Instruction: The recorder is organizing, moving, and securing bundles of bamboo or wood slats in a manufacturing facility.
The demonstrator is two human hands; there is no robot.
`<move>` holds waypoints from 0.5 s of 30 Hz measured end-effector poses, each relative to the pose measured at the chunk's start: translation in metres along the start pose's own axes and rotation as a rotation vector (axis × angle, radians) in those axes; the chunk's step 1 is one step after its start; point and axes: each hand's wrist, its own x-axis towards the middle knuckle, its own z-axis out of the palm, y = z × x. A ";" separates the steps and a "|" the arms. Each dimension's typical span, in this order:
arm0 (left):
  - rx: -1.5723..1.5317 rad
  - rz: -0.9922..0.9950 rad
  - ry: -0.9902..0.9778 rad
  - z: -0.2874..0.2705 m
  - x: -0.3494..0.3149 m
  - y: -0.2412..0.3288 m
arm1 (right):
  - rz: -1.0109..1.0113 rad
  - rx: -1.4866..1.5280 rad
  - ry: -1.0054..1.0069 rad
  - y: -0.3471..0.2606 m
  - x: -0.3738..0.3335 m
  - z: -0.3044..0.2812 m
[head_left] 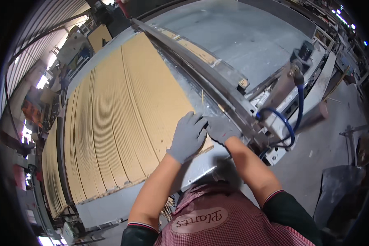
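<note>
A: You are in a cluttered workshop, bent over a grey metal table [250, 37] with tan boards [151, 78] stacked across it.

B: At the grip, your gloved left hand [187, 137] lies back-up on the near right corner of the uppermost board, its fingers close together and a little bent. Whether it pinches anything, I cannot tell.

A: Your gloved right hand [220, 130] is just beside it, at that same corner, fingers turned inward toward the left ones. How wide its grip is, and whether it holds the edge, I cannot tell either; its fingertips are hard to make out.

B: So, two hands, two grey gloves. The boards fan out to your left in thin, overlapping edges, too fine to count, with one dark strip [60, 143] among them.

A: Just past your right hand, one long metal beam [197, 71] runs diagonally across the table, and one blue hose [292, 133] loops beyond it.

B: Below, your checked apron [233, 217] is cut off by the lower edge, and the black rim swallows the room's corners.
</note>
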 end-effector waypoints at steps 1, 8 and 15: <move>0.047 -0.022 0.000 0.014 0.003 -0.009 | -0.070 -0.038 -0.019 0.007 0.007 0.003; 0.107 -0.062 0.024 0.031 0.003 -0.023 | -0.135 -0.172 -0.195 0.005 0.039 -0.006; 0.090 -0.086 0.041 0.030 0.007 -0.024 | -0.158 -0.118 -0.175 0.011 0.042 0.003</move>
